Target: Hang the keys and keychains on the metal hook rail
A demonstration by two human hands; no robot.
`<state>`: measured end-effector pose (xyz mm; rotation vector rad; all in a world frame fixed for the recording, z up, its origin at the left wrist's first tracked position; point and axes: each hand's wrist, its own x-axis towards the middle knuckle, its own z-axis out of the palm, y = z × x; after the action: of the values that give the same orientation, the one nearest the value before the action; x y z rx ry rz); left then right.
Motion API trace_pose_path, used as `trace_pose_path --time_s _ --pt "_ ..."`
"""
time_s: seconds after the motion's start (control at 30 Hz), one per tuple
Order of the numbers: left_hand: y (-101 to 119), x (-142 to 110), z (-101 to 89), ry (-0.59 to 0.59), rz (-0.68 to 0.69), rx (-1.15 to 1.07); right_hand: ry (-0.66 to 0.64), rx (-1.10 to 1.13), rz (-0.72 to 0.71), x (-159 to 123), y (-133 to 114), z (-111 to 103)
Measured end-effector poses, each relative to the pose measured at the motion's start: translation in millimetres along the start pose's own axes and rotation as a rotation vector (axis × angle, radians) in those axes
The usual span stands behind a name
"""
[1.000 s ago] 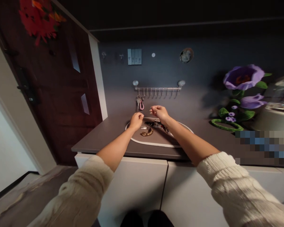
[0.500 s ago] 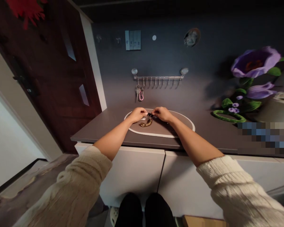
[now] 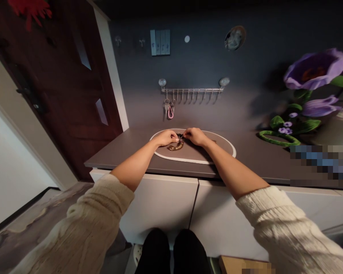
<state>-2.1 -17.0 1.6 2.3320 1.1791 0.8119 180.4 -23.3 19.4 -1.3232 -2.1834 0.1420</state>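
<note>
Over an oval mat (image 3: 188,156) with a pale rim, my two hands are close together, fingertips almost meeting. My left hand (image 3: 166,137) is closed in a pinch on a keychain with a brown curved strap (image 3: 175,148); light lettering shows on the strap, which hangs down onto the mat. My right hand (image 3: 195,136) pinches the dark and metallic upper end of the same keychain. Fingers cover much of that end, so its small parts are hard to make out. A thin piece lies partly hidden behind my right wrist.
Behind the mat, a clear hook rail (image 3: 193,90) on the wall carries keys with a pink carabiner (image 3: 170,112). Purple fabric flowers (image 3: 316,72) and a green ring (image 3: 278,139) stand at right on the grey counter (image 3: 111,152). A dark red door (image 3: 63,95) is at left.
My left fingers have shifted slightly right and down around the keychain. The strap has moved a little to the left. My right hand stays nearly in place, and the view has tilted slightly.
</note>
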Motion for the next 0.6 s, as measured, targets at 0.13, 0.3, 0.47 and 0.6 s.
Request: trace_pose_path --time_s 0.13,0.3,0.47,0.6 --pt "1.3 -0.8 -0.8 -0.017 0.007 0.029 -0.017 -0.05 -0.003 0.5 0.1 1.0" --pt "6.5 -4.6 -1.6 0.022 -0.035 0.06 -0.015 -0.084 0.001 1.4 0.2 1.7" --pt "8.3 -6.9 -1.3 0.071 -0.05 0.07 -0.027 -0.126 -0.002 -0.7 -4.3 -1.0" --pt "6.0 -5.8 -0.7 0.111 -0.021 0.049 -0.046 -0.147 -0.012 -2.3 -6.9 -2.5"
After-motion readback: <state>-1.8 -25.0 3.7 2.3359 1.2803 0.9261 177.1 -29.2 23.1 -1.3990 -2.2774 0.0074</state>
